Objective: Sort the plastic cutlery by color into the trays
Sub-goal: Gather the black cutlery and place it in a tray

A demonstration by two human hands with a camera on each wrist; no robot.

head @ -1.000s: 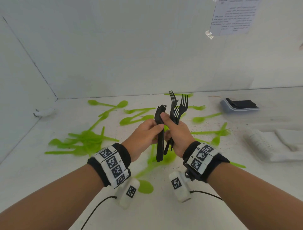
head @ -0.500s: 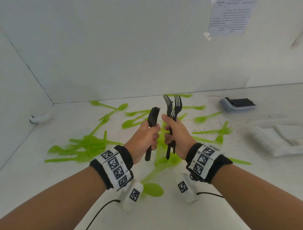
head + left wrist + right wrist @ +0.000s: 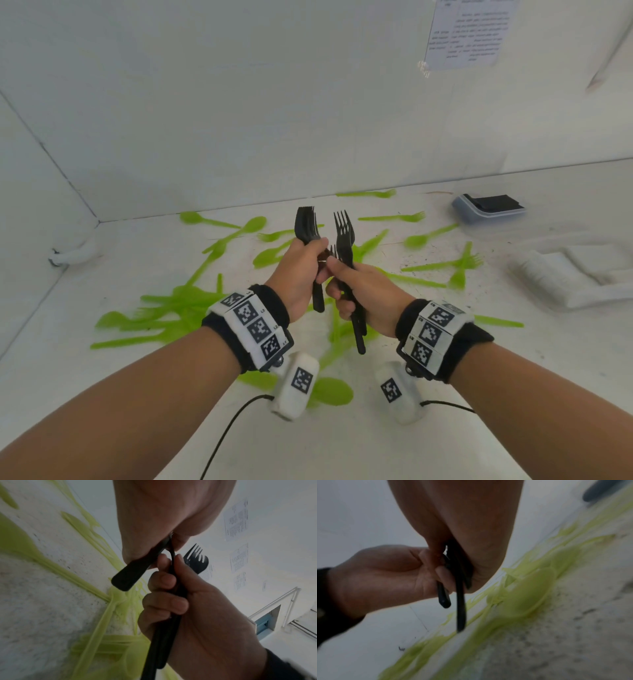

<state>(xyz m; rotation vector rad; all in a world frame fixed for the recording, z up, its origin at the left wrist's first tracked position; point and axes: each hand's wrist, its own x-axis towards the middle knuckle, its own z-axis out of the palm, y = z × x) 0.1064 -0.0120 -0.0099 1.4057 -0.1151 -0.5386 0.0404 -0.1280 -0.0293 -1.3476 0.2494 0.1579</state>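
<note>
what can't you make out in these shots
- Count of black forks in the left hand: head view, they overlap and the fingers cover the handles.
- Count in the right hand: same.
- Printed sheet on the wall: text too small.
- Green cutlery: right wrist view, blurred.

Around the white desk – walls, paper, odds and ends

A printed sheet (image 3: 467,31) is stuck high on the back wall (image 3: 239,102), a shiny bit of tape (image 3: 423,68) at its lower left corner (the print is too small to read). In the left wrist view several more printed sheets (image 3: 237,520) hang on a wall. The desk (image 3: 445,428) is white with dark specks – and a small white object (image 3: 73,255), too blurred to name, lies by its left edge near the corner.
</note>
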